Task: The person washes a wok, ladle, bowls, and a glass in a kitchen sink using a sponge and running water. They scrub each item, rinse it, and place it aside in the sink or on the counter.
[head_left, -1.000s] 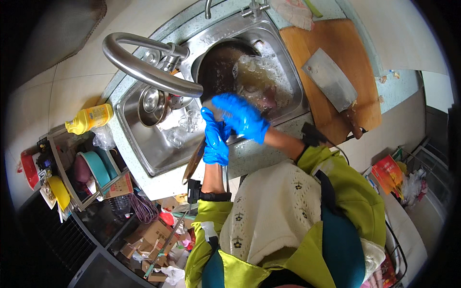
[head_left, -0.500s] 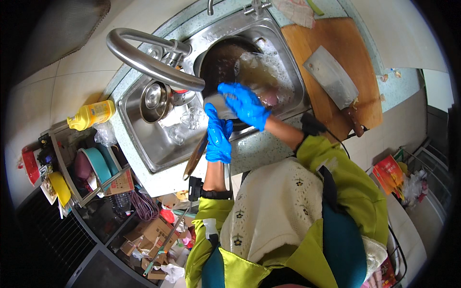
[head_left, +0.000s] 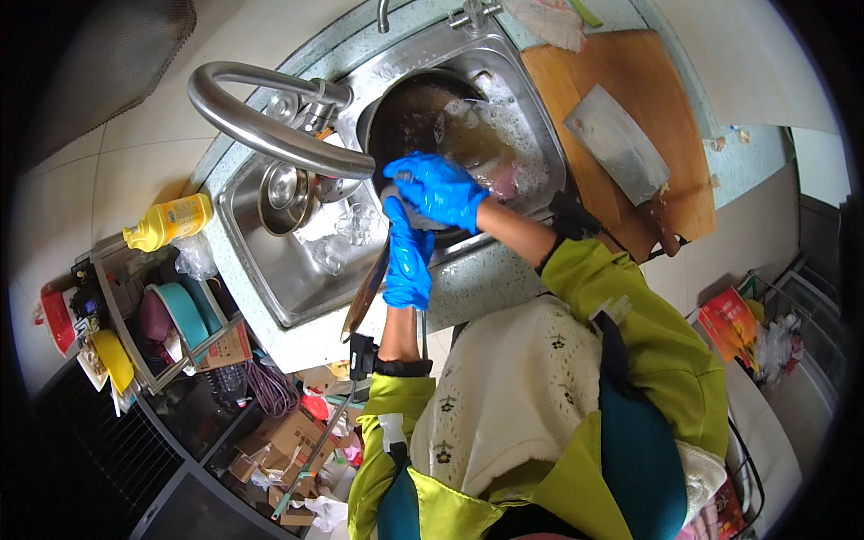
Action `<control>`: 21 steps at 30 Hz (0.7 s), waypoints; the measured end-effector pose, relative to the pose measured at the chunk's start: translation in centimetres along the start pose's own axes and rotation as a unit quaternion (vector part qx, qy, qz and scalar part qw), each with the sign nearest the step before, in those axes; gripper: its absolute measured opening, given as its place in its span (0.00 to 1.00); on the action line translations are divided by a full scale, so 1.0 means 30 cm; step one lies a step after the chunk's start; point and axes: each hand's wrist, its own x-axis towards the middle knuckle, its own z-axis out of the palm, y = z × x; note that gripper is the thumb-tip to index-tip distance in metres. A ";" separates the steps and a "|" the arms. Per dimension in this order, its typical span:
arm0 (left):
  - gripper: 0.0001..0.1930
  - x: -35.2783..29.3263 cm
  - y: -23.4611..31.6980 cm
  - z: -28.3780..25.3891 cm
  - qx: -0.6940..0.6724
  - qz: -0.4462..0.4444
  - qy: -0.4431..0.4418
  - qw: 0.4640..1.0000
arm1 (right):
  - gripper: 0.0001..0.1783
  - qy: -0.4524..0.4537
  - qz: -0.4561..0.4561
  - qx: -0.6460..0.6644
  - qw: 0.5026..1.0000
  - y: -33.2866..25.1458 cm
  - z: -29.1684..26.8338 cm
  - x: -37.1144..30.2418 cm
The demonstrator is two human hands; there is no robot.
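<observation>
Both my hands wear blue gloves and work close together over the near rim of a dark wok (head_left: 385, 121), which sits in the right basin with brown, sudsy water. My left hand (head_left: 409, 265) is closed on a pale greyish, rounded dish (head_left: 412, 214), mostly hidden between the gloves. Across its top lies my right hand (head_left: 438, 191), fingers bent around a small grey thing (head_left: 402, 176) that looks like a scrubber. A pinkish thing (head_left: 501, 180) shows in the suds to their right. The wok's wooden handle (head_left: 364, 301) sticks out beside my left hand.
A steel faucet (head_left: 279, 135) arches over the sink. The left basin holds a metal pot (head_left: 281, 202) and clear glasses (head_left: 355, 225). At right, a cleaver (head_left: 619, 144) lies on a wooden board (head_left: 675, 99). A yellow bottle (head_left: 169, 222) stands at far left.
My right hand has slid a little left and nearer over the pale dish, covering more of it. My left hand keeps its hold, almost in the same place.
</observation>
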 end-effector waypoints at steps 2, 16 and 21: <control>0.35 -0.008 -0.007 0.002 0.072 -0.044 0.100 0.991 | 0.16 -0.071 0.129 -0.045 0.988 -0.013 -0.007 0.001; 0.33 -0.009 0.011 -0.055 0.012 -0.082 0.149 0.985 | 0.15 0.078 0.029 -0.489 0.868 0.650 -0.091 0.096; 0.28 0.032 -0.019 -0.074 0.005 -0.113 0.150 0.982 | 0.16 -0.242 0.110 -0.471 0.841 0.705 -0.111 -0.008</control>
